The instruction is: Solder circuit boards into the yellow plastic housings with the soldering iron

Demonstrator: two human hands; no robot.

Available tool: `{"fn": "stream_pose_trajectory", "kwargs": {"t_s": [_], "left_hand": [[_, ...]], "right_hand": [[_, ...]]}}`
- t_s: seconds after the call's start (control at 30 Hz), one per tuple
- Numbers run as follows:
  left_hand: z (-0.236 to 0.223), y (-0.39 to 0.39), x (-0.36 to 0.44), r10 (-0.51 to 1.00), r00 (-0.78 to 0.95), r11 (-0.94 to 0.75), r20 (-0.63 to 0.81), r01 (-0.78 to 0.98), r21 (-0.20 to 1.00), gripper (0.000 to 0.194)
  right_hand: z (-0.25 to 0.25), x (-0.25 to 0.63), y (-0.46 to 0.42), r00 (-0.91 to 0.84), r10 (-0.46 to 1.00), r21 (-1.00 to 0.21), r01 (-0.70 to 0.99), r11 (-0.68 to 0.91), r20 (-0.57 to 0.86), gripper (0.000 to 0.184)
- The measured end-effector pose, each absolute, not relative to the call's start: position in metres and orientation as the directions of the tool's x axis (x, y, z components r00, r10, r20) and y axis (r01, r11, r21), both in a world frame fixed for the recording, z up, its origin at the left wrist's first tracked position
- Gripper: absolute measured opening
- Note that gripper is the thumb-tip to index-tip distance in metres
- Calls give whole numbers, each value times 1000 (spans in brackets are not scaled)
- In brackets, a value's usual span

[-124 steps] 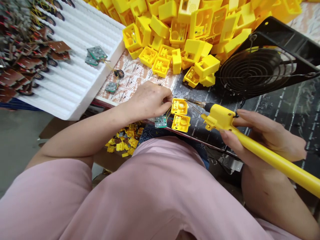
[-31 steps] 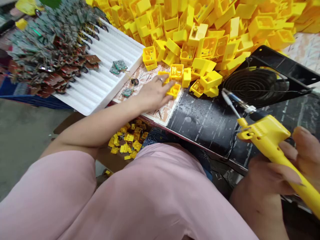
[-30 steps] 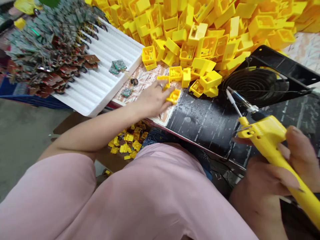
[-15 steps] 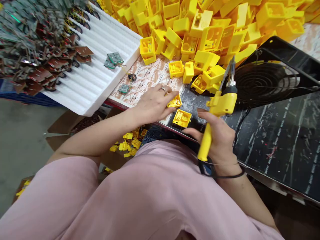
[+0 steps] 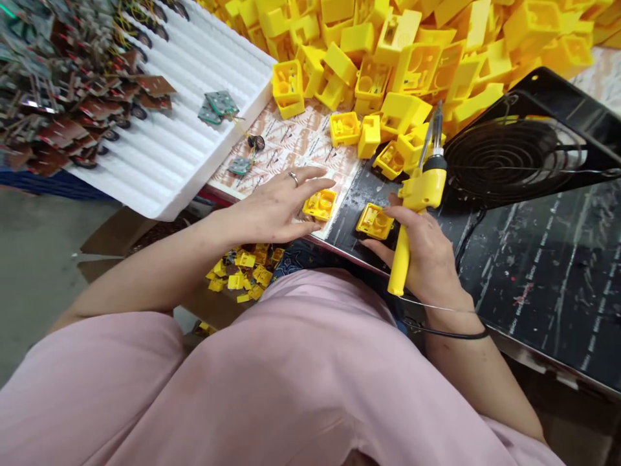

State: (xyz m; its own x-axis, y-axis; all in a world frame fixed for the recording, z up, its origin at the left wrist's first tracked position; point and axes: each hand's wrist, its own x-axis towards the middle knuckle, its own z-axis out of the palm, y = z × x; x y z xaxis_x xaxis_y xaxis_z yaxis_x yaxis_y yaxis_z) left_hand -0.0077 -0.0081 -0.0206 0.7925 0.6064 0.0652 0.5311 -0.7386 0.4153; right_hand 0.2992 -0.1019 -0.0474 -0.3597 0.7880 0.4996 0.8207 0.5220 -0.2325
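Observation:
My left hand (image 5: 272, 210) lies near the table's front edge with its fingers spread, fingertips around a small yellow plastic cover (image 5: 320, 204). My right hand (image 5: 424, 255) is wrapped round the handle of a yellow soldering iron (image 5: 417, 200), whose tip points up and away. The right hand's thumb and fingertips also touch a second yellow cover (image 5: 374, 221) lying on the black mat (image 5: 533, 259).
A big heap of yellow housings (image 5: 412, 45) fills the back. A black fan (image 5: 509, 152) stands at the right. A white foam tray (image 5: 160, 129) on the left carries circuit boards (image 5: 58, 97). Loose boards (image 5: 240, 166) lie on the patterned sheet. Yellow parts (image 5: 242, 272) fill a box below.
My right hand swung the soldering iron from the right to upright near the centre and came onto a cover. My left hand drew a cover from the heap toward the front edge.

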Motion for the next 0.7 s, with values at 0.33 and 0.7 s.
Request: {"fn": "stream_pose_trajectory", "kwargs": {"t_s": [0.33,0.7], "left_hand": [[-39,-13,38,529,820,-823,219,432,368,48],[26,62,-64,812,581,-556,46,796,-240,20]], "right_hand": [[-55,320,-108,-343,752,-226,811,539,563,59],[-41,319,-103,-328,692,-215,790,574,643,76]]}}
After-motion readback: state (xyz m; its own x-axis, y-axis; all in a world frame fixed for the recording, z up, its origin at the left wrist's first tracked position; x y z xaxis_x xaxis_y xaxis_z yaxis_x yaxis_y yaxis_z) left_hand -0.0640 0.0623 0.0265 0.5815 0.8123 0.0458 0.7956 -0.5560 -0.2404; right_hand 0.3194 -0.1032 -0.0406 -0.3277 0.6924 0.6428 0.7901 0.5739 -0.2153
